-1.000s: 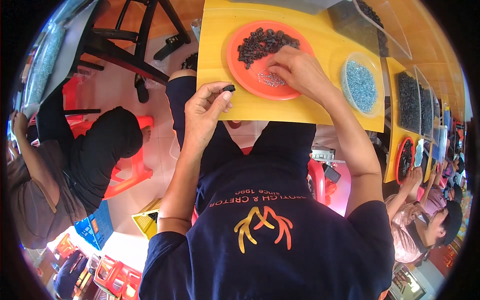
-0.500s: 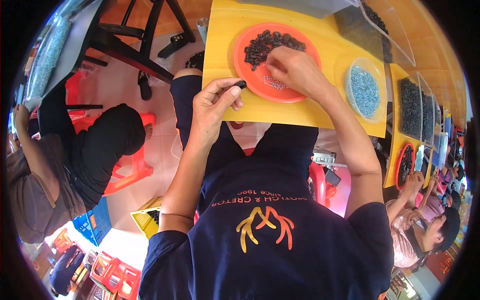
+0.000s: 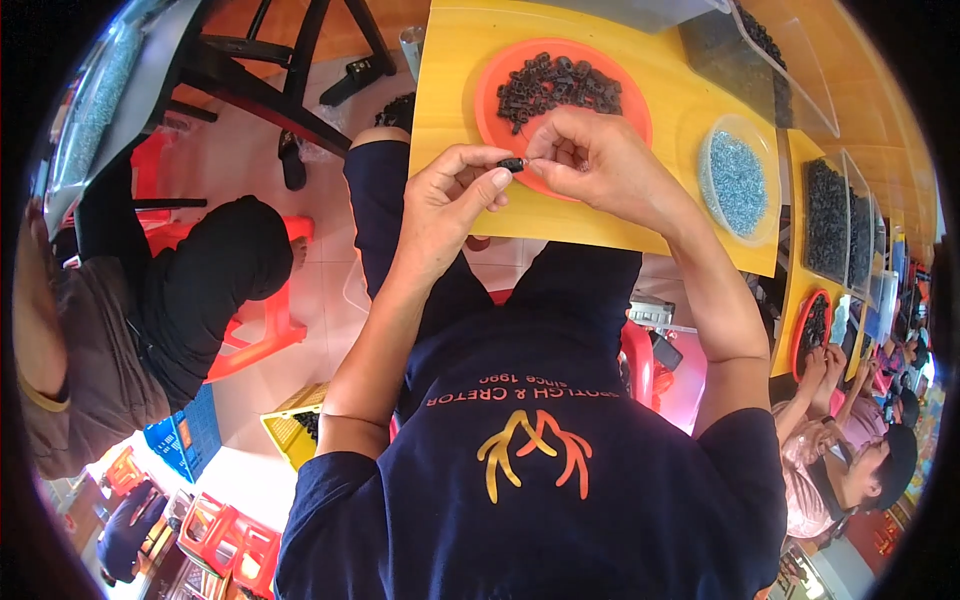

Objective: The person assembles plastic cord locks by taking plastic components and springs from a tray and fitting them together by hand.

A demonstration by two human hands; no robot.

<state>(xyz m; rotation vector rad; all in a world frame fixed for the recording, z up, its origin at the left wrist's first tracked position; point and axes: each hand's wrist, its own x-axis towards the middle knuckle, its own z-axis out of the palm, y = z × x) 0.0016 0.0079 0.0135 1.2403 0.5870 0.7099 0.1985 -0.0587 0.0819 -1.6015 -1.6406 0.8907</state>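
My left hand [image 3: 445,195] pinches a small black plastic part [image 3: 512,164] between thumb and fingertips, just off the near left rim of an orange plate [image 3: 487,110]. Close against the part's right end is my right hand [image 3: 615,170], its thumb and forefinger pressed together. A tiny clear piece seems to sit at those fingertips, mostly covered by them. Loose black plastic parts [image 3: 555,85] lie heaped on the far side of the plate. My right hand hides the plate's near right side.
A round tub of small clear bluish pieces [image 3: 735,180] stands right of the plate on the yellow table [image 3: 450,60]. Bins of black parts [image 3: 825,215] are farther right. A seated person [image 3: 110,350] is at the left; other people work along the right.
My right hand has left the plate's contents and come left and nearer, up to the black part. My left hand still holds that part, a little farther right in the picture.
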